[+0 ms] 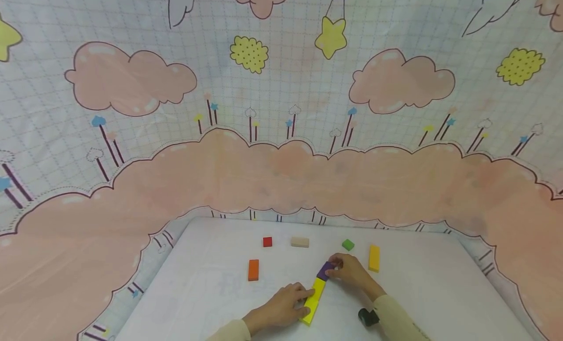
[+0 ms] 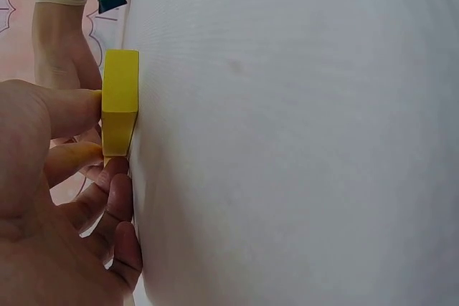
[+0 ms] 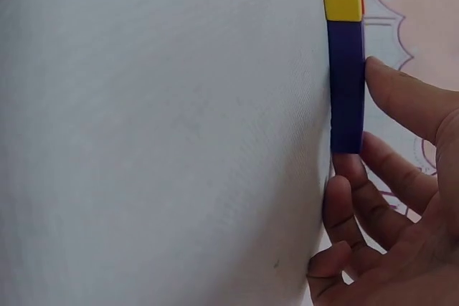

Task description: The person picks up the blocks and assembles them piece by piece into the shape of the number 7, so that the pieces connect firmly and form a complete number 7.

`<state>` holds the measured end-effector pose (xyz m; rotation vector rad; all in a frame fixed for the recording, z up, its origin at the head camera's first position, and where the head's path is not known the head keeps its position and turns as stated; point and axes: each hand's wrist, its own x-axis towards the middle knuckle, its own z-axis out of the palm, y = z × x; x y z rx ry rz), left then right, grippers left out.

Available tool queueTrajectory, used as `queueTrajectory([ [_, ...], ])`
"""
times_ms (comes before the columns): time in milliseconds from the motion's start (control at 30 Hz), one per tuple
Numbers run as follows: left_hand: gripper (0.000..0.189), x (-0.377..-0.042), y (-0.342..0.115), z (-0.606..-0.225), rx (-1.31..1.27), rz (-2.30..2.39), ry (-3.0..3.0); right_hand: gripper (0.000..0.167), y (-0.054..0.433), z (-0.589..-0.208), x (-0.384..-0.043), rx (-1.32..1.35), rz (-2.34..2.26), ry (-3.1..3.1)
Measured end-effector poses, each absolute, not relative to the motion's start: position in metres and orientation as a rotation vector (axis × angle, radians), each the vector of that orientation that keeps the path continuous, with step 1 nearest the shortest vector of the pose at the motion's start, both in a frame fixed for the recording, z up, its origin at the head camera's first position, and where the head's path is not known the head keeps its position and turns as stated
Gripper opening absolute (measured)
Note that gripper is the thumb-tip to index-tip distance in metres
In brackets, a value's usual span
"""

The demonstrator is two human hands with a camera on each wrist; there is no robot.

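The purple block [image 1: 325, 271] lay on the table [image 1: 211, 292], end to end with the yellow blocks [image 1: 314, 302]. I judged them light, stiff and hard to break, likely painted wood, smooth enough to skid if nudged off-line; the long sides, low down, looked the best hold, with a gentle touch to keep the row straight. The right hand [image 1: 352, 272] pinched the purple block near its far end, between thumb and fingers. The left hand [image 1: 282, 304] rested its thumb and forefinger, spread apart, on the yellow blocks, and partly covered where two seemed to meet, so I couldn't make out the joint. A dark gadget [image 1: 368, 317] by the right sleeve [image 1: 396, 319] was hard to identify.
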<state>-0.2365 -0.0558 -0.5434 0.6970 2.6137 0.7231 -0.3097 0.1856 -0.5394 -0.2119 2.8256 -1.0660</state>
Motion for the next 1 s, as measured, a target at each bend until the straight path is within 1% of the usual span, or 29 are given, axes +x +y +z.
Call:
queueTrajectory([
  [1000,0.048,-0.2341,-0.0524,-0.5387,0.674,0.75,2.614,0.036,0.1865,-0.5442,-0.3088,-0.255,-1.055,2.811],
])
